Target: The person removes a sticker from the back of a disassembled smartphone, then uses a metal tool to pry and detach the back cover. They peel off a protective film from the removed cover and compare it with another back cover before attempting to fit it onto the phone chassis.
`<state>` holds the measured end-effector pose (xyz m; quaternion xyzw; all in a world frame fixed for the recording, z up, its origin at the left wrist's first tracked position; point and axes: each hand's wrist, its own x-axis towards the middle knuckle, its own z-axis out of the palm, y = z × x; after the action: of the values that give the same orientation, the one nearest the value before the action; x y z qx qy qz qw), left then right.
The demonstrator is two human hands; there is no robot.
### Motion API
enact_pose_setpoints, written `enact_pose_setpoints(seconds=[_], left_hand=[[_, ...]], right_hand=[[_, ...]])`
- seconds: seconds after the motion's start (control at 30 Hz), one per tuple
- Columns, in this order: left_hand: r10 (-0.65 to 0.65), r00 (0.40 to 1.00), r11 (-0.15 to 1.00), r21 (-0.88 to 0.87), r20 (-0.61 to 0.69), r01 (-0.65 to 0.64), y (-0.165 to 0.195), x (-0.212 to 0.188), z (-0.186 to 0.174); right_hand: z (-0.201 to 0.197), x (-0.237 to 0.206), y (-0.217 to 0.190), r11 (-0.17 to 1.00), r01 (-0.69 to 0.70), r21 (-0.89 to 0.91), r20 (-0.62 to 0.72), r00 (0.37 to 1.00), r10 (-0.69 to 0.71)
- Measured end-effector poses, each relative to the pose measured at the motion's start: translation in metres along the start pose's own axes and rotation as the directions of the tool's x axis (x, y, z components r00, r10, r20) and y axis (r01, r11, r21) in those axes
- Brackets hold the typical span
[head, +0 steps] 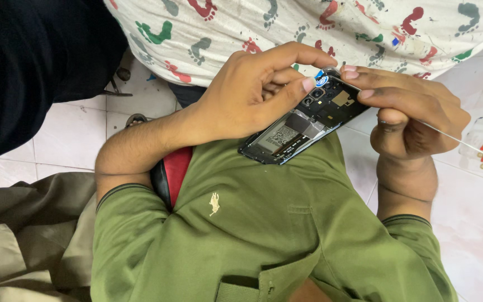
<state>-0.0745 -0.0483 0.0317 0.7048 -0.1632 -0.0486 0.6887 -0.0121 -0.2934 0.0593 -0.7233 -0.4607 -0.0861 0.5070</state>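
An opened phone (pixel 303 127) with its back cover off, battery and camera modules bare, lies tilted across the green-shirted chest, its camera end raised toward the footprint-patterned cloth (pixel 308 22). The left hand (pixel 247 95) curls over the phone's upper left edge, its grip pinching at the camera corner with thumb and forefinger. The right hand (pixel 409 112) is clenched around the phone's top right edge, fingertips lying along the frame, and a thin wire-like strand (pixel 454 138) runs out from under it toward the white tiled floor (pixel 470 212).
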Motion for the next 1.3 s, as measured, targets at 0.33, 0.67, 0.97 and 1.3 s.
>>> enact_pose_setpoints(seconds=[0.33, 0.67, 0.97, 1.3], left_hand=[[-0.051, 0.999, 0.998, 0.039, -0.01, 0.051, 0.001, -0.004, 0.006], [0.025, 1.0, 0.996, 0.091, -0.017, -0.023, -0.006, -0.005, 0.009], [0.013, 0.999, 0.994, 0.11, -0.04, -0.008, -0.007, -0.005, 0.011], [0.037, 0.999, 0.991, 0.132, -0.032, -0.032, -0.004, -0.007, 0.01]], right_hand=[[-0.004, 0.003, -0.011, 0.987, -0.143, 0.074, 0.033, 0.989, 0.141], [-0.009, 0.008, -0.014, 0.974, -0.202, 0.102, 0.104, 0.976, 0.192], [-0.007, 0.011, -0.013, 0.985, -0.146, 0.087, 0.085, 0.987, 0.139], [-0.002, 0.011, -0.024, 0.992, -0.025, -0.128, 0.163, 0.986, 0.046]])
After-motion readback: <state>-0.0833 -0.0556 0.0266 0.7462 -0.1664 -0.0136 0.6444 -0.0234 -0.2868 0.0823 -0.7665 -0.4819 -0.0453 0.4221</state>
